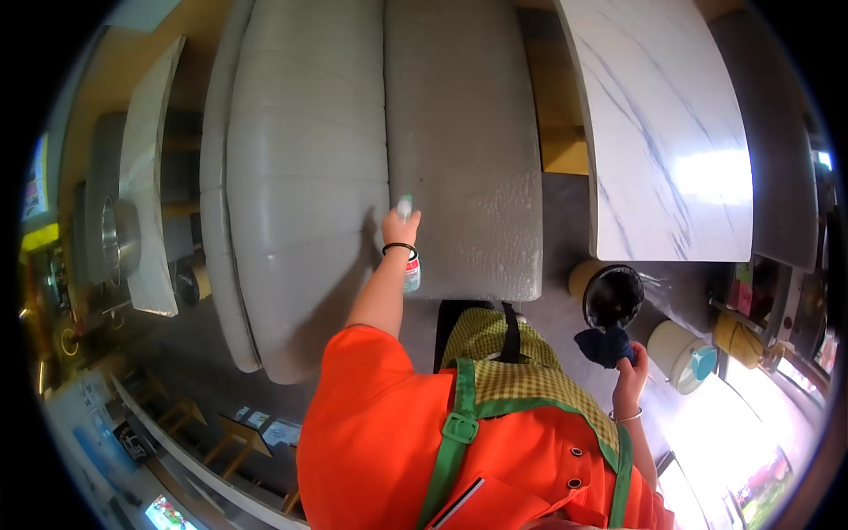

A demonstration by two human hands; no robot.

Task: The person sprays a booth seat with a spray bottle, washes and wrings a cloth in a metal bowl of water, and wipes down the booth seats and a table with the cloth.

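My left hand point(401, 230), with a black band on the wrist, is closed around the neck of a spray bottle point(412, 274). Its white nozzle shows above the fingers, and the hand covers the bottle's upper part. The bottle is over the grey padded bench seat point(459, 115), close to the seam with the backrest point(309, 115). Wet drops and foam streaks lie on the near right part of the seat. Lower right, my right hand point(631, 373) grips a bunched dark blue cloth point(605, 347), held beside the bench and away from it.
A white marble-patterned table point(658, 115) stands to the right of the bench. Below its near end are a round bin with a black liner point(611, 296) and a white bucket point(678, 352) with a teal item at its rim. Another marble-topped table point(146, 177) is behind the backrest.
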